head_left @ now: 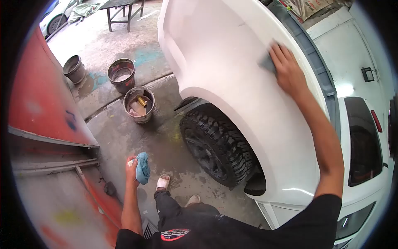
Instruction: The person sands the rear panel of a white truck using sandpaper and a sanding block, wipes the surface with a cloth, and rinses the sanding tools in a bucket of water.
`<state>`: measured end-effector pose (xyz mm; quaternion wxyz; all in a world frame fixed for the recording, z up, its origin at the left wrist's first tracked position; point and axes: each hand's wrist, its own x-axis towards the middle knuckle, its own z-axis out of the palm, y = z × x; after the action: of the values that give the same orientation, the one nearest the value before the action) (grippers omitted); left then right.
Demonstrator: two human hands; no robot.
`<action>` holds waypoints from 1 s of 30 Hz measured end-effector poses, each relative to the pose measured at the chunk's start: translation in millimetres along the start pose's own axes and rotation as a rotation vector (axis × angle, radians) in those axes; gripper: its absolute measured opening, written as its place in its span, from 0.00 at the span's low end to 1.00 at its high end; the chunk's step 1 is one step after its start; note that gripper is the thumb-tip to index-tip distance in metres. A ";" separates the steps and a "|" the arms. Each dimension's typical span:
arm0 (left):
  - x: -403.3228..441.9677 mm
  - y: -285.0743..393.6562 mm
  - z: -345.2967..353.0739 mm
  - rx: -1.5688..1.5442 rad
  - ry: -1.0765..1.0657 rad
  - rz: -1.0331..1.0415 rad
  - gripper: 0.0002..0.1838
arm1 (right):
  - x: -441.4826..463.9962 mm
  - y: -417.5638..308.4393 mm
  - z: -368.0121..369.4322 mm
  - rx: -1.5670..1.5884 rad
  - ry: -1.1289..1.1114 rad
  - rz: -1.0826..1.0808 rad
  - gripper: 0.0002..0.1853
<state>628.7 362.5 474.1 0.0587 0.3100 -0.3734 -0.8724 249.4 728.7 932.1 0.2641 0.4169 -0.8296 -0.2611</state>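
Observation:
My right hand (287,68) presses a grey sanding pad (267,62) flat against the upper side of the white car fender (232,54); slight blur softens the pad, and the palm partly covers it. Low on the left, away from the car, a crumpled blue cloth (143,168) hangs from my left hand (132,166), whose fingers are closed around it. Beneath the fender's arch sits a black knobbly tyre (219,145), wet-looking in places.
Several dark buckets (121,74) stand on the stained concrete floor; the nearest bucket (139,118) holds murky water and a yellowish object. A red-painted panel (45,95) rises at left. A dark table (120,4) stands behind. Another white vehicle (362,166) is at right.

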 end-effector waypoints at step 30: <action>-19.4 -16.6 -39.4 0.121 0.048 -0.067 0.09 | 131.0 -28.0 73.3 -0.114 0.140 -0.035 0.23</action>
<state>669.4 356.6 451.5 0.0196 0.3461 -0.4133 -0.8420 149.6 621.2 889.7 0.3401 0.4330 -0.7854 -0.2827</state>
